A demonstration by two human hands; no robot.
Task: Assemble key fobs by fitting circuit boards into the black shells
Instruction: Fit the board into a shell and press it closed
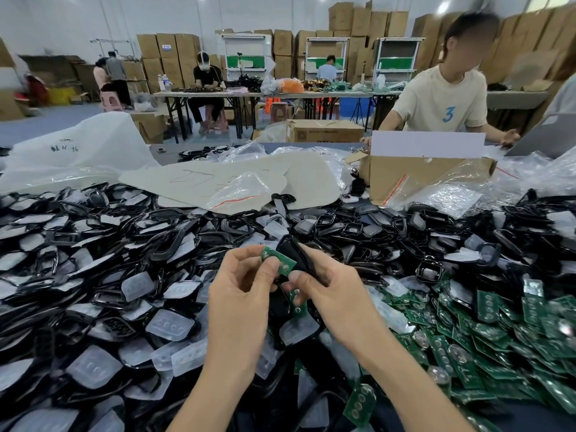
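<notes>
Spare shells (124,244) and loose boards (486,322) are crowding around. The left hand (240,294) fingers (247,252) are pinching a circuit board (279,260) against the black shell (294,254), the right hand (327,291) gripping it.

I read a blue 3 on the cream T-shirt (442,101) worn opposite me. Dark handwriting on the white plastic bag (71,151) at far left may end in 96; I cannot be sure. Red pen strokes on the grey sheet (193,182) and the print on the cardboard box (324,131) are illegible.
</notes>
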